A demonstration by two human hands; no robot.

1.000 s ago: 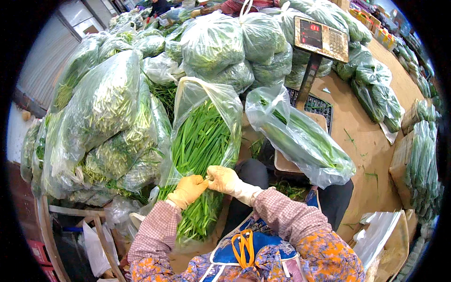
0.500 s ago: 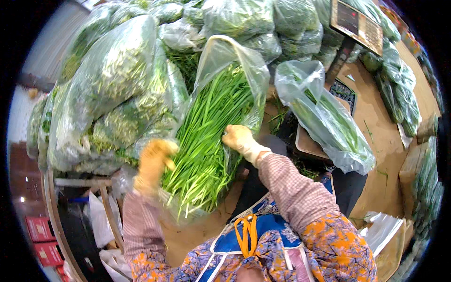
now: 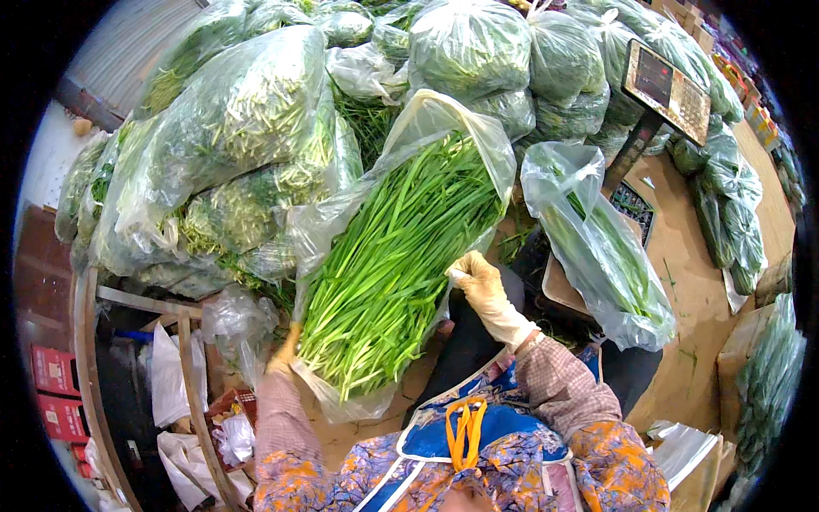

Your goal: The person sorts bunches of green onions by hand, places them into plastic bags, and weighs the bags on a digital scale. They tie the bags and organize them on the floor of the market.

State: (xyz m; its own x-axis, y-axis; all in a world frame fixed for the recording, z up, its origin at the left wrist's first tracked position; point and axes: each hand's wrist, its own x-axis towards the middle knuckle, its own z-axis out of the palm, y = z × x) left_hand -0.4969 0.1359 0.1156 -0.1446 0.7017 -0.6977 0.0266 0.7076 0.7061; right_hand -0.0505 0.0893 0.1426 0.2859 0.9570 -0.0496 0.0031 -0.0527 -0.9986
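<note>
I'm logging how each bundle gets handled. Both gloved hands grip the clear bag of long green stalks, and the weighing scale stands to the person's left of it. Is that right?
Not quite. In the head view the weighing scale stands to the person's right of the clear bag of long green stalks, not the left. The rest holds: the left hand grips the bag's lower end and the right hand its right side, both gloved.

I see a vegetable market stall: many bagged greens point(image 3: 256, 128) piled high, and a weighing scale point(image 3: 667, 90).
</note>
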